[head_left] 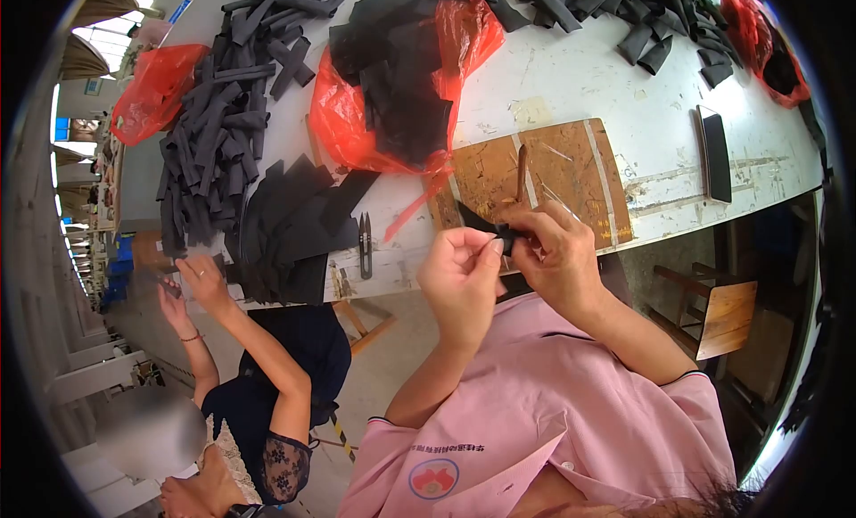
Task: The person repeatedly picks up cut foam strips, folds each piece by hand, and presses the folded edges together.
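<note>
Left grip: your left hand (464,273), near the centre of the frame, pinches the small black fabric piece (506,242) between thumb and fingertips.
Right grip: your right hand (560,255) is clenched on the same piece from the other side, fingers curled and close to your left fingertips.
Fabric piece: you hold it over the near edge of the white, scuffed desk (660,197); a dark pointed part shows just above your fingers.
Board: the brown board with pale strips (571,170) lies just beyond your hands, with a slim dark brown stick (522,172) on it.
Snips: the dark metal thread snips (365,248) lie left of your hands, beside the flat black fabric pieces (290,219).
Bags: an open red plastic bag (343,135) at upper centre holds more black fabric; another red bag (159,92) sits upper left, a third (747,17) upper right.
Tubes: black fabric tubes (214,135) are heaped at upper left.
Case: a black rectangular object (714,154) lies at right.
Co-worker: a person in dark clothing (308,353) is at lower left, both hands (203,284) raised near the desk edge.
</note>
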Tool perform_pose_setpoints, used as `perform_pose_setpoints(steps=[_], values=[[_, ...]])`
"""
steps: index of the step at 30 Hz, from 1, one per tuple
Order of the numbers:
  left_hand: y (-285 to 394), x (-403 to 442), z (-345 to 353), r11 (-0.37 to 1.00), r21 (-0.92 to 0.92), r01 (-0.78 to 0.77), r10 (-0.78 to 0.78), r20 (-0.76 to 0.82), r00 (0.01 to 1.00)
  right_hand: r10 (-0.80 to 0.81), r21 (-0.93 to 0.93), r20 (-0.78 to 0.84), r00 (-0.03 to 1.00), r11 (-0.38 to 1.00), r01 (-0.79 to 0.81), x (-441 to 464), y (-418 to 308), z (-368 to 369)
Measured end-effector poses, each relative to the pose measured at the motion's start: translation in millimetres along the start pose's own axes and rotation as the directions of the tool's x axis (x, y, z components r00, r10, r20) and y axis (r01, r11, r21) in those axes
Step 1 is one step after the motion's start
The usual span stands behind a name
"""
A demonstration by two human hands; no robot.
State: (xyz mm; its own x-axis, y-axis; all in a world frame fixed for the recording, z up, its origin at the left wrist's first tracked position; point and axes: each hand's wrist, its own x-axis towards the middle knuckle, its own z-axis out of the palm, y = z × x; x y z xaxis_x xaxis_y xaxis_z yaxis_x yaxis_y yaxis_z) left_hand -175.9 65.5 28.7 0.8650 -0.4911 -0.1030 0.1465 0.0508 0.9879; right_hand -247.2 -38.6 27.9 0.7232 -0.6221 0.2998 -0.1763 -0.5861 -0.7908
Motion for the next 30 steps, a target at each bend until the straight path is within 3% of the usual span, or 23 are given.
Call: perform_pose_setpoints(steps=[1, 2, 3, 4, 5, 6, 7, 8, 10, 11, 12, 13, 14, 15, 17, 19, 20, 22, 23, 24, 25, 28, 30], values=[[5, 3, -2, 0.949, -0.212, 0.234, -0.224, 0.068, 0.972, 0.115, 0.122, 0.065, 0.991, 0.985, -0.122, 0, 3, -1], [3, 6, -2, 0.851, -0.407, 0.332, -0.306, 0.130, 0.943, 0.217, 0.233, 0.145, 0.965, 0.941, -0.246, 0, 7, -3], [4, 7, -3, 0.822, -0.428, 0.377, -0.311, 0.217, 0.925, 0.299, 0.329, 0.234, 0.925, 0.871, -0.364, 2, 12, -6], [7, 5, -7, 0.791, -0.441, 0.425, -0.314, 0.304, 0.899, 0.325, 0.565, 0.372, 0.870, 0.664, -0.490, 2, 16, -7], [9, 4, -10, 0.758, -0.447, 0.475, -0.314, 0.388, 0.866, 0.378, 0.622, 0.497, 0.781, 0.472, -0.625, 1, 17, -9], [2, 3, -10, 0.889, -0.248, 0.384, -0.314, 0.282, 0.907, 0.391, 0.633, 0.622, 0.679, 0.260, -0.729, 1, 17, -12], [-5, 3, -6, 0.959, -0.147, 0.243, -0.218, 0.168, 0.961, 0.366, 0.598, 0.737, 0.568, 0.038, -0.801, 1, 17, -14], [-10, 3, 0, 0.994, -0.028, 0.103, -0.101, 0.064, 0.993, 0.344, 0.595, 0.766, 0.544, -0.057, -0.802, -3, 17, -8], [-23, 4, 3, 0.960, 0.247, -0.132, 0.150, -0.054, 0.987, 0.313, 0.612, 0.766, 0.562, -0.088, -0.786, -4, 17, -4], [-23, 4, 1, 0.988, 0.146, -0.056, 0.063, -0.050, 0.997, 0.299, 0.618, 0.766, 0.568, -0.103, -0.779, -4, 17, -3], [-21, 4, 0, 0.999, 0.042, 0.026, -0.024, -0.035, 0.999, 0.276, 0.650, 0.726, 0.630, 0.027, -0.760, -5, 21, -1], [-17, 5, -2, 0.992, -0.060, 0.111, -0.111, -0.009, 0.994, 0.310, 0.663, 0.698, 0.645, 0.059, -0.746, -5, 23, 0], [-9, 8, -9, 0.892, -0.329, 0.309, -0.264, 0.175, 0.949, 0.340, 0.675, 0.669, 0.661, 0.094, -0.732, -4, 26, 0], [-3, 9, -11, 0.829, -0.391, 0.400, -0.291, 0.308, 0.906, 0.370, 0.685, 0.638, 0.675, 0.129, -0.717, -3, 27, 0], [2, 6, -14, 0.667, -0.460, 0.586, -0.297, 0.557, 0.775, 0.265, 0.743, 0.608, 0.749, 0.143, -0.654, -5, 26, -4], [1, 1, -14, 0.666, -0.463, 0.585, -0.200, 0.645, 0.738, 0.136, 0.798, 0.557, 0.819, 0.182, -0.574, -9, 26, -8], [4, 1, -15, 0.695, -0.472, 0.543, -0.148, 0.645, 0.749, 0.028, 0.859, 0.448, 0.893, 0.261, -0.439, -6, 26, -8], [15, -3, -6, 0.874, -0.406, 0.267, -0.066, 0.445, 0.893, 0.025, 0.869, 0.386, 0.922, 0.324, -0.373, 0, 21, -15], [12, -4, 0, 0.971, -0.237, -0.024, 0.102, 0.325, 0.940, 0.021, 0.871, 0.355, 0.934, 0.355, -0.339, 3, 19, -19], [9, -5, 7, 0.953, -0.023, -0.301, 0.298, 0.237, 0.925, -0.012, 0.831, 0.318, 0.948, 0.486, -0.273, 7, 16, -23], [9, -5, 13, 0.822, 0.211, -0.529, 0.495, 0.195, 0.847, -0.024, 0.795, 0.260, 0.965, 0.573, -0.200, 9, 12, -26], [17, -5, 25, 0.840, 0.142, -0.524, 0.514, 0.099, 0.852, -0.087, 0.595, 0.107, 0.990, 0.803, 0.006, 22, -9, -38], [27, -2, 31, 0.866, 0.028, -0.500, 0.497, 0.071, 0.865, -0.050, 0.536, 0.149, 0.988, 0.843, -0.039, 27, -24, -52]])
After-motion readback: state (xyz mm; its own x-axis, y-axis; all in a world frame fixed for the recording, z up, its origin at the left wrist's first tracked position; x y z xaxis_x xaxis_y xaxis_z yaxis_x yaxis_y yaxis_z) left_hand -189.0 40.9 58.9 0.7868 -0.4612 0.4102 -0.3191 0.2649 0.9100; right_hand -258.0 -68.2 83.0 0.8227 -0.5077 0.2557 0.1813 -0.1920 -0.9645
